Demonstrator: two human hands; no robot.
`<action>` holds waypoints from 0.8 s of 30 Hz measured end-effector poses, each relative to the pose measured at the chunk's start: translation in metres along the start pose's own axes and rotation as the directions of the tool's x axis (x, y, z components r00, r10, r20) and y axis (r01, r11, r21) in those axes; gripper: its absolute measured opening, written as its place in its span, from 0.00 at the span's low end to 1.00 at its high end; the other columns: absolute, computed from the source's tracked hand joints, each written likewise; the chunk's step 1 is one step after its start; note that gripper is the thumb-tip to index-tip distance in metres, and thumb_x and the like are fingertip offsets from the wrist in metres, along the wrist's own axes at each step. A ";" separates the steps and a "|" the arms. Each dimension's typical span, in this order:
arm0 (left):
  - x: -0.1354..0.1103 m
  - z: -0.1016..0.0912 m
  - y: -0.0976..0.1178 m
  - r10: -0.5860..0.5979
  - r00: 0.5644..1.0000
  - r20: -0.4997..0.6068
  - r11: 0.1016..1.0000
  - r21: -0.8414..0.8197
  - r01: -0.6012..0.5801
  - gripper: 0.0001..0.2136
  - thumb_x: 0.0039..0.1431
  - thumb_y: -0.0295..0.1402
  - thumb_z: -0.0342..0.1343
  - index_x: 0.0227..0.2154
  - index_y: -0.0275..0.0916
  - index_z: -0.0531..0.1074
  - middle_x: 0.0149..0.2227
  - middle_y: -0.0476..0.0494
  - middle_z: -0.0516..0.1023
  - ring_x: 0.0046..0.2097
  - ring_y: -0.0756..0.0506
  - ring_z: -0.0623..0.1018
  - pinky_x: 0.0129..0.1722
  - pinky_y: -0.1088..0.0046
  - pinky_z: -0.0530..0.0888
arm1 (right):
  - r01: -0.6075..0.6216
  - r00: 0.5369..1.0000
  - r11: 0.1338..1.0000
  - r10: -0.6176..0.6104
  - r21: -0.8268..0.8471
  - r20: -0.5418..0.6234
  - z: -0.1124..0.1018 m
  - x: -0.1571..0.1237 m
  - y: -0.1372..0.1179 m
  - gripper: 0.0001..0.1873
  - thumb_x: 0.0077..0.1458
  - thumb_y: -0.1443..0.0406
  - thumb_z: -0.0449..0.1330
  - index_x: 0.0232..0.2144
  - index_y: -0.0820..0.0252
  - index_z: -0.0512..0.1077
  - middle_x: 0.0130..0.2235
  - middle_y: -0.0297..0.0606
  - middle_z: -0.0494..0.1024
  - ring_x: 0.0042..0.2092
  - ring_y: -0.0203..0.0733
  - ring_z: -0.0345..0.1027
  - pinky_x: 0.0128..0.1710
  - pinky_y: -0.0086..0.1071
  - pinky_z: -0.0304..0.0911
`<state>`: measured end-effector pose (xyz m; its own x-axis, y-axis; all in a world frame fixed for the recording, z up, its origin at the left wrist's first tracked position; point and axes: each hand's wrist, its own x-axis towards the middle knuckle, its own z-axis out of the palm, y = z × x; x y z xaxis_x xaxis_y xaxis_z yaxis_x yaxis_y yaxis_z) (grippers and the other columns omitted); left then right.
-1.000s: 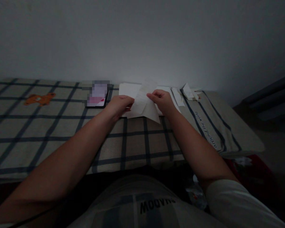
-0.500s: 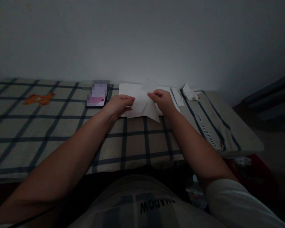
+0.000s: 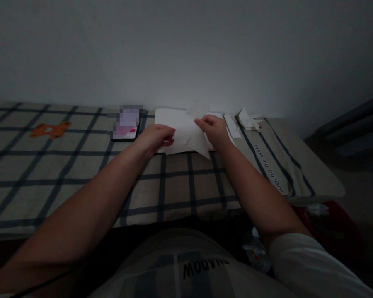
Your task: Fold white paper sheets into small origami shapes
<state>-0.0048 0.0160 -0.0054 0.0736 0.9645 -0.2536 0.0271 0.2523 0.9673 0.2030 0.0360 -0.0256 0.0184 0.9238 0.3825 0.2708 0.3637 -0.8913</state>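
Note:
A sheet of white paper (image 3: pixel 182 138), with a folded flap and creases, is between my two hands. My right hand (image 3: pixel 216 131) pinches the upper right part of the folded paper between thumb and fingers. At the paper's left edge, my left hand (image 3: pixel 157 138) is closed, its thumb and fingers gripping that side. A pointed corner of the sheet sticks out toward me at the lower right. Beneath it lie more white sheets (image 3: pixel 166 116), partly covered by the held paper and my hands.
A phone (image 3: pixel 127 124) with a lit screen lies left of the papers. Farther left is an orange bear-shaped item (image 3: pixel 51 130). Paper strips (image 3: pixel 233 126) and a crumpled paper piece (image 3: pixel 248 121) lie to the right. The checked tablecloth (image 3: pixel 177 178) covers the table; a wall (image 3: pixel 186 54) stands behind.
My right fingertips have shifted slightly to the right with the pinched flap. My left hand and the surrounding things stay nearly the same.

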 end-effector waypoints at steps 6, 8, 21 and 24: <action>0.005 0.000 -0.004 0.027 1.000 -0.003 1.000 0.001 -0.027 0.07 0.50 0.21 0.60 0.21 0.37 0.74 0.25 0.51 0.74 0.27 0.54 0.73 0.31 0.79 0.73 | 0.021 1.000 1.000 -0.021 0.017 0.010 0.001 -0.001 -0.001 0.18 0.51 0.56 0.65 0.19 0.57 0.64 0.20 0.27 0.56 0.26 0.32 0.47 0.28 0.32 0.45; 0.004 0.001 -0.004 0.023 1.000 -0.001 1.000 -0.020 -0.023 0.07 0.48 0.20 0.59 0.21 0.37 0.74 0.24 0.52 0.74 0.26 0.55 0.73 0.31 0.79 0.73 | 0.021 1.000 1.000 -0.021 0.018 0.011 0.001 -0.001 0.000 0.18 0.52 0.56 0.65 0.19 0.57 0.64 0.21 0.27 0.57 0.26 0.32 0.48 0.28 0.32 0.45; 0.004 -0.003 -0.005 0.223 0.974 -0.047 0.971 0.095 -0.218 0.05 0.48 0.28 0.59 0.29 0.35 0.79 0.26 0.46 0.78 0.28 0.50 0.76 0.32 0.75 0.77 | -0.069 0.998 0.995 0.068 0.072 0.016 -0.002 0.000 0.002 0.19 0.51 0.54 0.65 0.19 0.57 0.65 0.20 0.27 0.58 0.25 0.32 0.51 0.28 0.31 0.51; 0.001 0.000 -0.006 0.277 0.961 0.012 0.954 0.114 -0.277 0.07 0.50 0.33 0.62 0.30 0.35 0.79 0.30 0.45 0.79 0.31 0.49 0.77 0.31 0.74 0.78 | -0.102 0.991 0.988 0.092 0.113 0.094 0.001 -0.001 0.002 0.20 0.49 0.52 0.66 0.19 0.57 0.65 0.20 0.26 0.58 0.25 0.32 0.52 0.28 0.31 0.54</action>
<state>-0.0051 0.0151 -0.0115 0.0900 0.9956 0.0243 0.1195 -0.0350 0.9922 0.2025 0.0355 -0.0284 -0.0479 0.9604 0.2744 0.1575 0.2786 -0.9474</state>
